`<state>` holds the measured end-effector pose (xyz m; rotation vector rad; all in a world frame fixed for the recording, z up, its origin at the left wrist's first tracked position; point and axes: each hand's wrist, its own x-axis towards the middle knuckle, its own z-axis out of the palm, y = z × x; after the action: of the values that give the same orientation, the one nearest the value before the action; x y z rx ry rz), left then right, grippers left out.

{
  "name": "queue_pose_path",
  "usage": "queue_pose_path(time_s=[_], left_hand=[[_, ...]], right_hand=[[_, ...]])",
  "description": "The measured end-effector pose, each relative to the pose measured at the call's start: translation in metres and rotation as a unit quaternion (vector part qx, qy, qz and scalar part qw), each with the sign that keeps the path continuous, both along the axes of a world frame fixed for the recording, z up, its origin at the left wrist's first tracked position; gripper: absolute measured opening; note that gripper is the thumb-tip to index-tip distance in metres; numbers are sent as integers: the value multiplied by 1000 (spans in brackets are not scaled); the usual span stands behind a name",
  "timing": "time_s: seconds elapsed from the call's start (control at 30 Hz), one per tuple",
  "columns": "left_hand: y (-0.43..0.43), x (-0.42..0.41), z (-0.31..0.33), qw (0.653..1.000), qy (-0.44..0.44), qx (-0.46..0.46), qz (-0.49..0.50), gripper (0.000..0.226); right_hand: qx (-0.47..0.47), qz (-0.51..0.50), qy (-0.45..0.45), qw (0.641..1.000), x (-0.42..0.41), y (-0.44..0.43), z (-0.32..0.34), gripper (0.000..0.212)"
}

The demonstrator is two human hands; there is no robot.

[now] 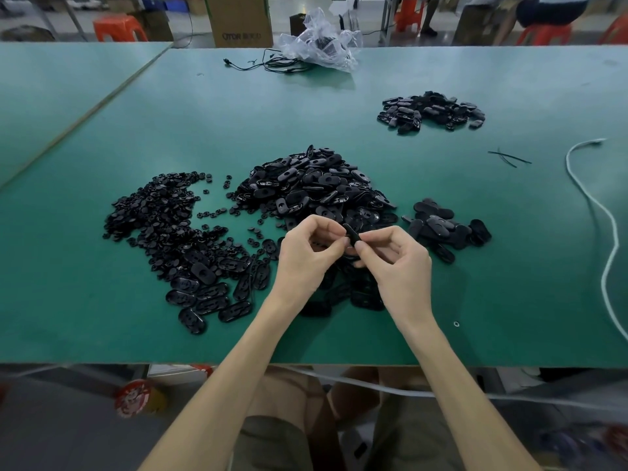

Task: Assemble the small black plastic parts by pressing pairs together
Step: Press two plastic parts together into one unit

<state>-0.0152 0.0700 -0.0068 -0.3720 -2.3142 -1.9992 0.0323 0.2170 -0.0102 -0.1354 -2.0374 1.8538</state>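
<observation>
black part [352, 235] in right hand [398, 263]

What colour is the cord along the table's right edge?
White, seen clearest in the head view: the cord.

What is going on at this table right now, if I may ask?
A person at the green table is assembling small black plastic parts. The left hand and right hand both pinch one black oval part over the near edge of the central pile. A pile of small round pieces lies to its left; a near pile of ovals and a far pile lie to the right.
</observation>
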Motion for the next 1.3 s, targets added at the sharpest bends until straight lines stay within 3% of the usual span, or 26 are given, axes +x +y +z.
queue_pose_path(time_s=[0.27, 0.47, 0.53, 0.8, 1.03, 1.3], left_hand=[[-1, 0, 0, 1000, -13, 20, -1, 16], [-3, -1, 2, 998, -20, 58, -8, 35], [-3, 0, 2, 997, -14, 61, -34, 28], [-4, 0, 2, 996, 26, 68, -46, 28], [-5, -2, 0, 995, 8, 94, -45, 29], [-4, -2, -1, 996, 3, 67, -59, 29]], right_hand=[[-17, 15, 7, 1000, -1, 1, 0, 11], [-53, 28, 22, 998, -1, 1, 1, 11], [-54, 28, 27, 998, -1, 1, 1, 12], [-22, 23, 14, 999, -1, 2, -2, 11], [46, -9, 2, 999, -1, -1, -1, 11], [32, -22, -7, 999, -1, -1, 4, 13]])
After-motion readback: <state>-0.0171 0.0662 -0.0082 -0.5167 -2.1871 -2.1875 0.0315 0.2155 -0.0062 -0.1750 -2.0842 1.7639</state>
